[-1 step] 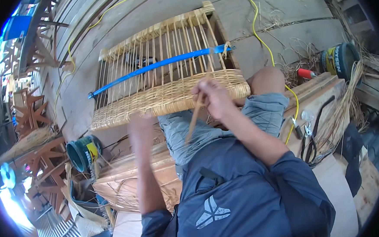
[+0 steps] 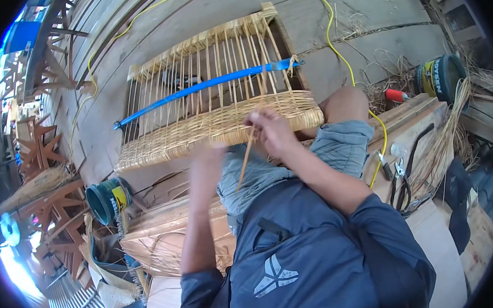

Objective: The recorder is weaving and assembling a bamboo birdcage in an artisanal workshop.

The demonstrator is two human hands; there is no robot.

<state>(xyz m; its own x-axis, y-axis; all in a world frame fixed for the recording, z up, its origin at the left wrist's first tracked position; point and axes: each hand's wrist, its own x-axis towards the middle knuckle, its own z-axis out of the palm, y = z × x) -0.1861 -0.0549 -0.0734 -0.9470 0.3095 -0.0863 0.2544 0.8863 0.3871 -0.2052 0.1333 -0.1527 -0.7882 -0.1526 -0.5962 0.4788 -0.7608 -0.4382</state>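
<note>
A wooden frame strung with pale cane strands [image 2: 217, 73] lies across in front of me. Its near side carries a dense woven band of cane [image 2: 171, 144]. Threaded over and under the strands, a blue strap-like bar [image 2: 205, 85] runs slantwise across the frame. My right hand [image 2: 274, 133] is closed at the near edge of the woven band, pinching a thin cane strip [image 2: 245, 161] that hangs down over my lap. Left of it, my left hand [image 2: 206, 163] is smeared by motion beside the band's near edge, so its fingers cannot be made out.
Dark green buckets [image 2: 101, 203] stand at left and at far right [image 2: 443, 78]. Pliers [image 2: 401, 170] and a red-handled tool [image 2: 395, 95] lie right of my knee. A yellow cord [image 2: 343, 52] crosses the floor. Cane bundles [image 2: 454, 121] hang at right.
My left hand has shifted right, toward the other hand. My right hand has moved slightly left and down with the cane strip. The frame has barely moved.
</note>
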